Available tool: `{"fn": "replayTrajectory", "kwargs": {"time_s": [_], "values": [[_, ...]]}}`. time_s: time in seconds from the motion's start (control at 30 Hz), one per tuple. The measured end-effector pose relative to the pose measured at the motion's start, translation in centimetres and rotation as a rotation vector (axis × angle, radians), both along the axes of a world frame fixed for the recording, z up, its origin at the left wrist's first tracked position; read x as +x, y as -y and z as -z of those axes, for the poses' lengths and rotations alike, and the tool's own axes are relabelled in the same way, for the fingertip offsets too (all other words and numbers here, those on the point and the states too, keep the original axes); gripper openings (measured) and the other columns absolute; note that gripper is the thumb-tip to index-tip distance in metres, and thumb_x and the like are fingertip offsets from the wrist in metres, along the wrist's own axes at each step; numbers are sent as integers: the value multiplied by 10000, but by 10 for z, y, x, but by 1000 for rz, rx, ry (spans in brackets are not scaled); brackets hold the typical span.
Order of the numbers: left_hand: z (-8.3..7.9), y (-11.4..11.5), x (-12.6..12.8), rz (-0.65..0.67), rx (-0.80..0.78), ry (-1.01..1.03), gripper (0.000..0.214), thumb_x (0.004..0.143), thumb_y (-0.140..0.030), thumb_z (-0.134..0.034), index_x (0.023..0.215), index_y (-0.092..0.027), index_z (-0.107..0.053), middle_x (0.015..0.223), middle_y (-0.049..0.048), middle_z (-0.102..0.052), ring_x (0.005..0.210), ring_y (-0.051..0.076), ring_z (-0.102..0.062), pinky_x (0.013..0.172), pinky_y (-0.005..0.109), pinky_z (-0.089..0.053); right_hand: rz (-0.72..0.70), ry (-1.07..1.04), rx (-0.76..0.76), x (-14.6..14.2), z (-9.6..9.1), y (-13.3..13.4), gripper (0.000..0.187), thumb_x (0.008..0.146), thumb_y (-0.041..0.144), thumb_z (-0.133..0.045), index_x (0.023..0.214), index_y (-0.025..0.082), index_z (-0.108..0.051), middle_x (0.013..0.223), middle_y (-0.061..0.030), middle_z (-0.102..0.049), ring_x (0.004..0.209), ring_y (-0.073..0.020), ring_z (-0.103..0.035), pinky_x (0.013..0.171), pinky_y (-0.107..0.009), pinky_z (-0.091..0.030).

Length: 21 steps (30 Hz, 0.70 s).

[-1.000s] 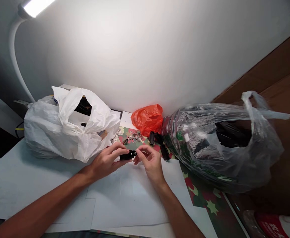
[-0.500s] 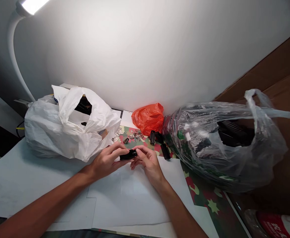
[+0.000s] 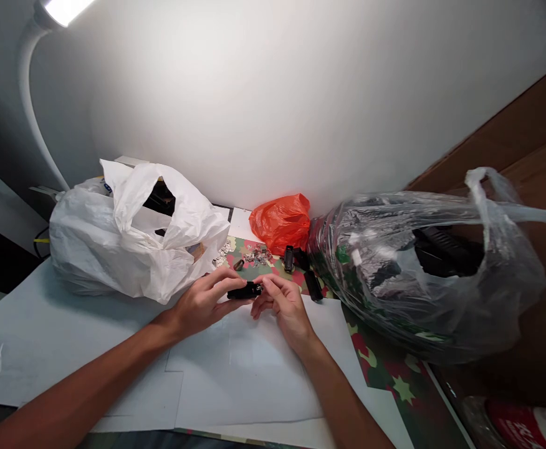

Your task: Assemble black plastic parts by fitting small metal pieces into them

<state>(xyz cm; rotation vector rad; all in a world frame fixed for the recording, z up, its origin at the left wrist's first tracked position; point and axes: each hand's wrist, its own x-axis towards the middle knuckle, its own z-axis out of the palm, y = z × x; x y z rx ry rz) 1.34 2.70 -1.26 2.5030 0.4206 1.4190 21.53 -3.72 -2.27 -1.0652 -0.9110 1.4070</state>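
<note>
Between its thumb and fingers, my left hand grips a small black plastic casing, held level just over the white sheet. My right hand is at the casing's right end, thumb and forefinger pinched close to a small shiny spot there. Whether a tiny part sits in that pinch is too small to make out. Beyond the hands lie a heap of small metal pieces, a second heap of flat silvery pieces and a small dark rounded piece.
More black casings lie right of the hands. A white plastic bag stands at left, an orange bag at the back, and a large clear bag of black items at right. White sheets cover the table; a lamp arches at left.
My right fingertips have drawn back slightly to the right, showing more of the casing's end. My left hand keeps its grip. The whole view has shifted a little.
</note>
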Motion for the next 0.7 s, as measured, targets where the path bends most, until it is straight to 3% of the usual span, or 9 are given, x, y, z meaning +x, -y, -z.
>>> {"fn": "replayTrajectory", "kwargs": {"time_s": [0.27, 0.43, 0.7], "values": [[-1, 0, 0, -1, 4, 4, 284, 984, -208, -749, 1257, -220, -670, 1007, 53, -741, 870, 147, -768, 776, 243, -661, 53, 96, 2, 1, -3, 1, 528, 867, 714, -746, 945, 192, -718, 703, -24, -739, 498, -178, -701, 479, -281, -567], [0, 0, 0, 7, 1, -16, 251, 977, -175, -750, 1215, -187, -671, 1005, 65, -739, 880, 151, -765, 787, 240, -656, 119, 350, 130, -3, -5, 5, 409, 914, 609, -756, 909, 207, -684, 729, -11, -714, 548, -149, -664, 527, -261, -551], [0, 0, 1, 20, -12, -39, 232, 989, -185, -739, 1210, -200, -672, 1006, 60, -747, 878, 148, -767, 790, 237, -654, 192, 567, 194, -6, -5, 9, 341, 986, 529, -652, 843, 219, -654, 721, -5, -666, 583, -154, -636, 564, -277, -516]]}}
